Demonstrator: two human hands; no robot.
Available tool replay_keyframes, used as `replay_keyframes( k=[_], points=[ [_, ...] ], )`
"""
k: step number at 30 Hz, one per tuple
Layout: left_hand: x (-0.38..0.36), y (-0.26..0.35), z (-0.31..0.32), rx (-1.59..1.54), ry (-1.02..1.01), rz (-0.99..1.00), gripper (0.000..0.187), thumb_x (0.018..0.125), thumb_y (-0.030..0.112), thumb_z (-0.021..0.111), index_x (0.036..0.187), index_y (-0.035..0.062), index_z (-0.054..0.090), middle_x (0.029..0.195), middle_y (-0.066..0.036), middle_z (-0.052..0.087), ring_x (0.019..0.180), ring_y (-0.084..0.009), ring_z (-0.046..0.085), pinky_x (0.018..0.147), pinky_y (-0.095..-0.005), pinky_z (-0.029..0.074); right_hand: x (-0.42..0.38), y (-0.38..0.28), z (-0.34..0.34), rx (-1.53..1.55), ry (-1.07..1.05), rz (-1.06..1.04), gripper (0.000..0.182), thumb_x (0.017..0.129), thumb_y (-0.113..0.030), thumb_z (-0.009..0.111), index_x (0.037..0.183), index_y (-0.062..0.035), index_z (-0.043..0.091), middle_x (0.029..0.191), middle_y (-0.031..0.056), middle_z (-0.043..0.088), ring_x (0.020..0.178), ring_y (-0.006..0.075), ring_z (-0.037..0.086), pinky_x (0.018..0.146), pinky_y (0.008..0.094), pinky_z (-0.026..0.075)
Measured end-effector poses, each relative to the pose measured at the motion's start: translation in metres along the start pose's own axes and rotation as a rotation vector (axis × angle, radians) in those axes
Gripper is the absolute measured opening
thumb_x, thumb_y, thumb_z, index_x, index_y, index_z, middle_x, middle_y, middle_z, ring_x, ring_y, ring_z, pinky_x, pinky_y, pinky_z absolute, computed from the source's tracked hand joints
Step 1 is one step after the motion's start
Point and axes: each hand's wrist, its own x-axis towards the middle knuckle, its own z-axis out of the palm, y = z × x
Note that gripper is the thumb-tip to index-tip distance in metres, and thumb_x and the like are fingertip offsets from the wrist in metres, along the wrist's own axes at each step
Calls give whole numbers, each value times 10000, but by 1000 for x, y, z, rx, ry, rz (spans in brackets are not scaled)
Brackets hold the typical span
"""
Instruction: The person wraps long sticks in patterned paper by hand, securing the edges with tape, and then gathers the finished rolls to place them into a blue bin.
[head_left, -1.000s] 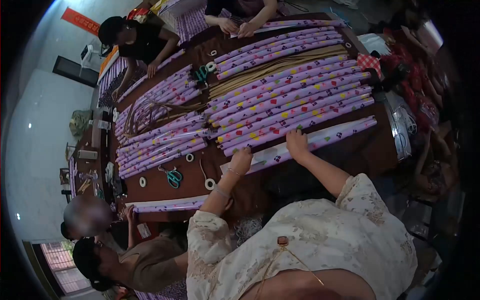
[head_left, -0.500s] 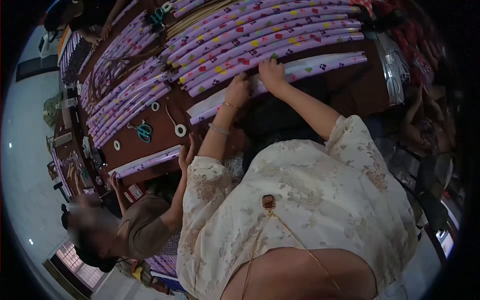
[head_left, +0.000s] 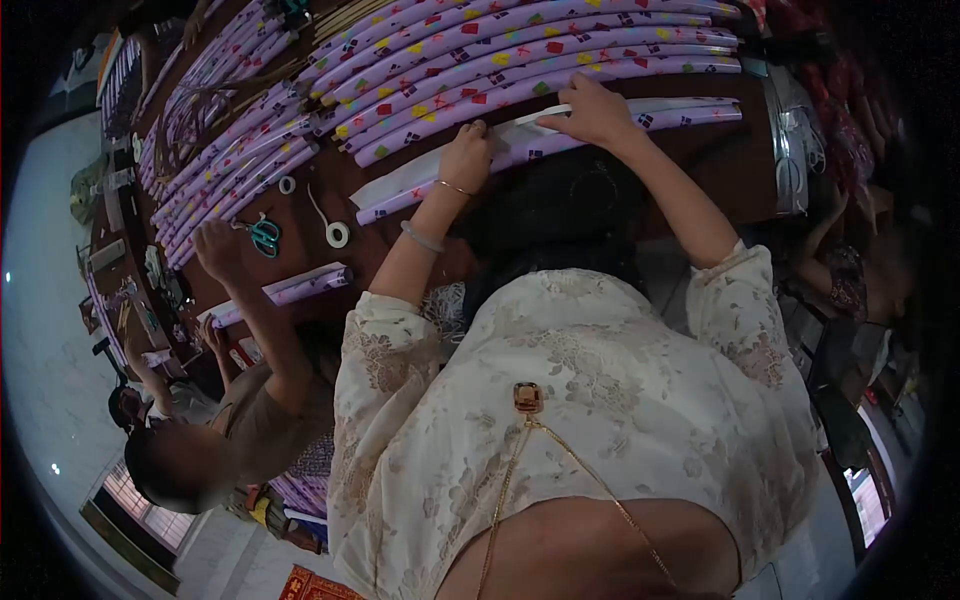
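Observation:
A long sheet of purple patterned wrapping paper, partly rolled with its white inner side showing, lies across the table in front of me. My left hand is closed at its far edge, left of the middle, fingers curled and partly hidden. To the right, my right hand grips the raised white edge, thumb stretched to the left beneath it and fingers above. Just beyond lie several finished-looking purple rolls side by side.
Left of my sheet are a white tape roll, teal-handled scissors and another stack of purple rolls. A co-worker at my left has a smaller purple roll. Clear plastic packaging sits at the table's right end.
My right hand has shifted right and up, away from my left hand, with its thumb now stretched out. The co-worker's near hand has lifted off their roll towards the scissors.

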Motion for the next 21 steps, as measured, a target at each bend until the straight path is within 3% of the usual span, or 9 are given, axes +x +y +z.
replay_keyframes(
  k=[4, 13, 15, 21],
  points=[
    [2, 0, 0, 3, -68, -41, 236, 713, 41, 485, 933, -14, 546, 1011, -127, 504, 906, -272, 514, 721, -355, 486, -19, 43, -25, -24, 3, -7, 511, 719, -564, 553, 858, -76, 618, 920, 114, 518, 864, 283, 548, 692, 403, 458],
    [8, 9, -27, -54, -159, -22, 318, 670, 21, 534, 986, -6, 523, 983, -134, 489, 918, -287, 499, 732, -350, 479, -34, 145, -43, 250, -251, 181, 461, 789, -488, 506, 872, -41, 582, 794, 162, 577, 772, 307, 553, 669, 399, 440],
    [9, 10, -30, -81, -188, -30, 316, 671, 16, 529, 986, -5, 524, 983, -139, 489, 921, -291, 496, 734, -352, 477, -34, 157, -44, 316, -184, 262, 357, 808, -373, 531, 834, -17, 554, 725, 159, 569, 733, 296, 553, 652, 365, 415],
    [15, 10, -37, -41, -295, -34, 447, 566, 102, 664, 978, 1, 525, 986, -149, 484, 923, -303, 494, 762, -361, 467, -41, 182, -37, 87, -21, 182, 377, 784, -391, 556, 860, -21, 550, 831, 133, 572, 797, 303, 556, 693, 358, 427]
  ],
)
